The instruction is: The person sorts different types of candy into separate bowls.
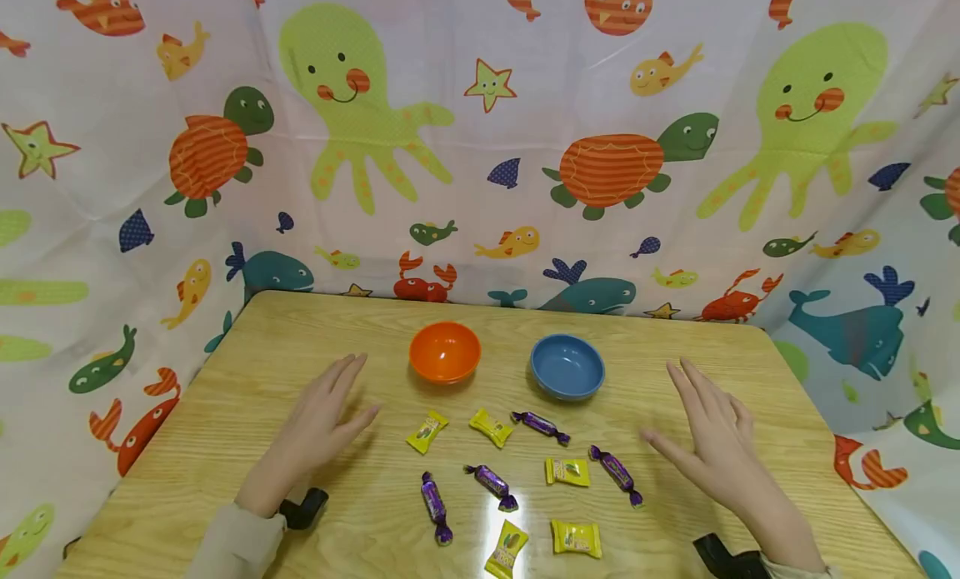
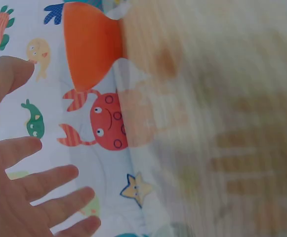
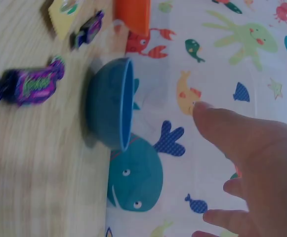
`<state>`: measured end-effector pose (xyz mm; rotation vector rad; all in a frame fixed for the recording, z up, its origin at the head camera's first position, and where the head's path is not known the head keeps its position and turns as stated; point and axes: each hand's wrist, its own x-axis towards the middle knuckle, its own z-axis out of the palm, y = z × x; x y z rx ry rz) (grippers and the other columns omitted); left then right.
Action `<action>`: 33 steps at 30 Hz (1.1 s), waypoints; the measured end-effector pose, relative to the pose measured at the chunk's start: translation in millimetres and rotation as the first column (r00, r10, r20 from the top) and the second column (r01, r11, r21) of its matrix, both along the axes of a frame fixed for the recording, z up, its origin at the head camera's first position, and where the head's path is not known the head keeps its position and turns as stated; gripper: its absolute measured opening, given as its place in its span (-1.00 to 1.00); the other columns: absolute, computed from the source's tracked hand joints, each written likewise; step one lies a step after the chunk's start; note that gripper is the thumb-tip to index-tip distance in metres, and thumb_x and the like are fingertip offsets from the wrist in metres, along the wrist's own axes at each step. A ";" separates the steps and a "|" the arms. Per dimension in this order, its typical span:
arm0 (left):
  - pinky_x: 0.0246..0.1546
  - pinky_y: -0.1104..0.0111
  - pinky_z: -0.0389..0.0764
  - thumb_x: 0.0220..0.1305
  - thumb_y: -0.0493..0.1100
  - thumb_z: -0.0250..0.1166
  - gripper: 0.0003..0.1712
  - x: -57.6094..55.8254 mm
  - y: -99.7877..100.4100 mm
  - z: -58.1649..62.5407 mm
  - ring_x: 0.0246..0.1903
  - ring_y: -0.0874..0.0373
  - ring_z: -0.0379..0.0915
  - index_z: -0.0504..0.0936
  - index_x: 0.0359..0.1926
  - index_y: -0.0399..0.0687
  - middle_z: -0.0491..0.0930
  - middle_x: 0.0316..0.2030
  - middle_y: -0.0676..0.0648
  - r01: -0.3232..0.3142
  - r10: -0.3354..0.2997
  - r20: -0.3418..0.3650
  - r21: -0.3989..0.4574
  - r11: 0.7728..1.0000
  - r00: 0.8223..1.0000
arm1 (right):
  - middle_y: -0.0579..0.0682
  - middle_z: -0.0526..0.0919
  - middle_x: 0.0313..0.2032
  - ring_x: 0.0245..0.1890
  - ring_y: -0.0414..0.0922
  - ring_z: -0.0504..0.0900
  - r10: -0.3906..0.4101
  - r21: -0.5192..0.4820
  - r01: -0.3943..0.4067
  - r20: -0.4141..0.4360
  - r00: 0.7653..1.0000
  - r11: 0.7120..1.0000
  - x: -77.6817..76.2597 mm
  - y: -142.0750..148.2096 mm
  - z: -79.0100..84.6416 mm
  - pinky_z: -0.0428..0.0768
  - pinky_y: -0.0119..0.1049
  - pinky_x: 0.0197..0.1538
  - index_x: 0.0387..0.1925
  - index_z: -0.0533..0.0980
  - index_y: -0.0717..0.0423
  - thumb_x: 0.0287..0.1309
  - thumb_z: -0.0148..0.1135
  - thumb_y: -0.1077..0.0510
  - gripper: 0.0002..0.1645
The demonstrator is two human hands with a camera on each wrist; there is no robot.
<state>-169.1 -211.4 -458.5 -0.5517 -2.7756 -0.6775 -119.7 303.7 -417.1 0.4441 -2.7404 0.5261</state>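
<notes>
My left hand [image 1: 317, 425] hovers over the left part of the table with straight fingers, holding nothing. Over the right part, my right hand [image 1: 712, 437] is spread with its thumb toward the middle, also holding nothing. Between them lie yellow-wrapped candies, the nearest to the left hand being one yellow candy [image 1: 427, 431], and purple twist-wrapped candies, with one purple candy [image 1: 616, 476] closest to the right hand. Behind the candies stand an orange bowl [image 1: 445, 352] and a blue bowl [image 1: 567, 366], neither showing anything inside. The right wrist view shows the blue bowl [image 3: 111, 103] beyond another purple candy [image 3: 32, 84].
The wooden table [image 1: 247, 371] ends at the back against a white curtain [image 1: 480, 221] printed with sea animals, which also hangs at both sides. Dark wrist straps with cameras [image 1: 303, 509] sit below each hand. Several candies lie scattered toward the near edge.
</notes>
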 end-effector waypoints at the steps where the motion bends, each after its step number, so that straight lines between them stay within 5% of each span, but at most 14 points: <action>1: 0.29 -0.25 0.22 0.35 0.13 0.28 -0.10 -3.0 0.9 0.6 0.38 -0.29 0.13 0.13 0.52 -0.14 0.19 0.42 -0.31 0.012 -0.012 0.008 0.037 0.999 1.000 | 0.23 0.01 0.50 0.38 0.30 0.09 0.011 -0.022 -0.011 -0.008 1.000 1.000 -1.8 -3.1 1.9 -0.06 0.43 0.20 0.58 -0.06 -0.01 0.14 0.43 -0.11 0.18; 7: 0.33 -0.19 0.20 0.31 0.18 0.31 -0.03 -22.2 12.3 5.7 0.40 -0.23 0.10 0.09 0.53 -0.14 0.15 0.46 -0.26 0.034 -0.061 0.128 0.205 0.978 0.990 | 0.24 0.14 0.46 0.33 0.32 0.17 0.071 -0.147 -0.077 -0.042 0.997 0.986 -10.1 -23.1 12.3 0.01 0.36 0.16 0.55 0.05 0.05 0.14 0.45 0.03 0.08; 12: 0.38 -0.17 0.11 0.24 0.12 0.40 0.04 -40.9 22.1 3.7 0.43 -0.19 0.05 0.05 0.54 -0.12 0.13 0.48 -0.22 0.021 -0.102 0.216 0.349 0.937 0.971 | 0.25 0.19 0.44 0.36 0.29 0.17 0.105 -0.189 -0.114 -0.058 0.993 0.975 -17.6 -38.9 15.4 0.05 0.33 0.15 0.53 0.10 0.07 0.14 0.44 0.06 0.03; 18: 0.40 -0.11 0.11 0.19 0.08 0.46 0.11 -61.1 31.2 -6.1 0.44 -0.16 0.05 -0.02 0.57 0.00 0.10 0.49 -0.21 -0.009 -0.162 0.293 0.507 0.862 0.942 | 0.24 0.22 0.43 0.38 0.27 0.16 0.142 -0.229 -0.143 -0.019 0.990 0.963 -29.3 -58.2 13.7 0.05 0.34 0.17 0.52 0.12 0.06 0.14 0.44 0.06 0.01; 22: 0.42 -0.08 0.07 0.19 0.06 0.47 0.15 -71.8 33.4 -14.8 0.47 -0.17 -0.02 -0.09 0.58 0.07 0.02 0.52 -0.15 -0.030 -0.240 0.351 0.616 0.787 0.905 | 0.23 0.23 0.43 0.40 0.25 0.15 0.171 -0.257 -0.165 0.002 0.985 0.952 -35.7 -73.5 12.2 0.04 0.35 0.22 0.49 0.16 0.08 0.15 0.44 0.06 -0.03; 26: 0.44 -0.09 -0.02 0.22 -0.03 0.45 0.16 -81.9 33.8 -24.1 0.50 -0.18 -0.14 -0.15 0.59 0.04 -0.09 0.55 -0.13 -0.021 -0.317 0.370 0.677 0.735 0.873 | 0.24 0.23 0.42 0.40 0.23 0.15 0.212 -0.280 -0.199 0.016 0.977 0.939 -39.7 -89.0 11.1 0.01 0.33 0.26 0.48 0.18 0.10 0.15 0.44 0.08 -0.05; 33: 0.47 -0.02 -0.07 0.22 -0.16 0.46 0.16 -92.4 36.2 -33.5 0.51 -0.12 -0.16 -0.17 0.58 -0.07 -0.10 0.55 -0.11 0.033 -0.358 0.333 0.691 0.722 0.872 | 0.17 0.21 0.45 0.42 0.20 0.15 0.277 -0.289 -0.242 0.087 0.957 0.926 -44.5 -113.2 8.5 0.02 0.36 0.31 0.50 0.14 0.07 0.21 0.40 0.01 -0.05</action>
